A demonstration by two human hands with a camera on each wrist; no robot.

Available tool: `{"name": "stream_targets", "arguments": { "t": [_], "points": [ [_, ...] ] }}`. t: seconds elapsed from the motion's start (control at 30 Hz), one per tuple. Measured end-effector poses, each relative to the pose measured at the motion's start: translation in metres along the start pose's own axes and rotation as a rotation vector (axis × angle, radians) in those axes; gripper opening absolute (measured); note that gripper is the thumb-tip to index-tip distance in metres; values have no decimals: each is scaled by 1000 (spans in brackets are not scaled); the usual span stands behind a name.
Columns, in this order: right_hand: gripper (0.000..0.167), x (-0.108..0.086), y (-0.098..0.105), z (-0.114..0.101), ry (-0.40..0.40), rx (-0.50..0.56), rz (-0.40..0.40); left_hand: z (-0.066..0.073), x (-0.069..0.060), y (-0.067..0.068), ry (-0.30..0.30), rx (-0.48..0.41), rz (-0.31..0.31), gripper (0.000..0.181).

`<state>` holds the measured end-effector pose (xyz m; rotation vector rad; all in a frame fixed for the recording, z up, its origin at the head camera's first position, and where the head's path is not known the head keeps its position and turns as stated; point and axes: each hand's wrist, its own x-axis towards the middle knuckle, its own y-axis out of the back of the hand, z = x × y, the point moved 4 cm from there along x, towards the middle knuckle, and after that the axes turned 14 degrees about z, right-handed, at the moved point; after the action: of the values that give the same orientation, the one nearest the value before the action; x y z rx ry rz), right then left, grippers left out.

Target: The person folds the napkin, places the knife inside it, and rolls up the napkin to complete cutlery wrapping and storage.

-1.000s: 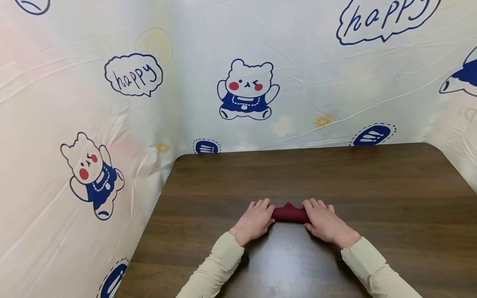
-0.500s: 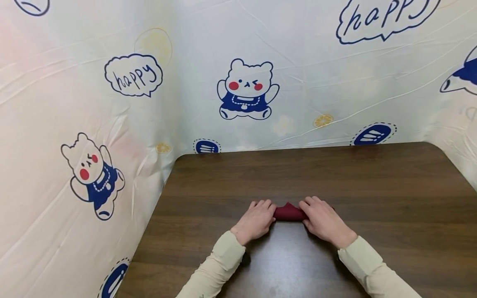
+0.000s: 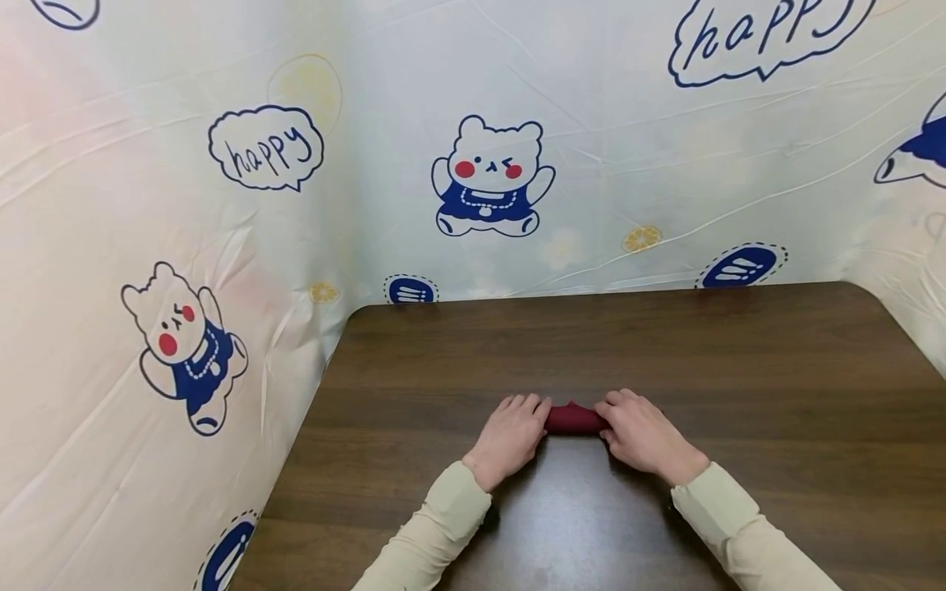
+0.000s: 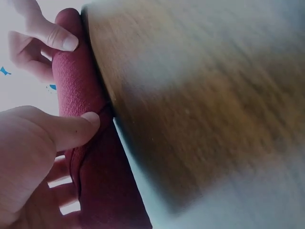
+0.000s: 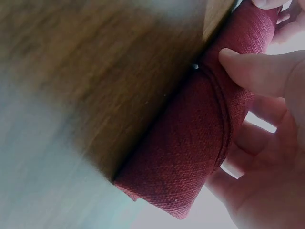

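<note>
A dark red cloth (image 3: pixel 573 420), rolled into a tube, lies on the wooden table (image 3: pixel 591 345) between both hands. My left hand (image 3: pixel 512 435) grips its left part; in the left wrist view the thumb presses the near side of the roll (image 4: pixel 78 90) while the fingers curve behind it. My right hand (image 3: pixel 645 433) holds the right part the same way, thumb in front and fingers round the back. A slanting folded edge and the roll's end (image 5: pixel 162 195) show in the right wrist view. From the head, the hands cover both ends.
A pale curtain (image 3: pixel 591 98) printed with bears and "happy" bubbles hangs behind the table and along its left side. The table's far edge meets this curtain. Light from above reflects off the near tabletop.
The small pointed cloth corner above the roll has shrunk as the roll turned. My right hand has shifted slightly inward, and the left has moved a touch to the right.
</note>
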<state>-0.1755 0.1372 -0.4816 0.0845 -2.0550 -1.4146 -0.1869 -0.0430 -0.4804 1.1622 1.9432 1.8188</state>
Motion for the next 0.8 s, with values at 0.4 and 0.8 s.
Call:
{"name": "stream_targets", "arguments": {
  "t": [0.4, 0.8],
  "points": [
    [24, 1, 3, 7, -50, 87, -122, 6, 2, 0, -9, -45, -69, 49],
    [19, 5, 5, 15, -115, 205, -241, 8, 0, -1, -64, 6, -25, 44]
  ]
}}
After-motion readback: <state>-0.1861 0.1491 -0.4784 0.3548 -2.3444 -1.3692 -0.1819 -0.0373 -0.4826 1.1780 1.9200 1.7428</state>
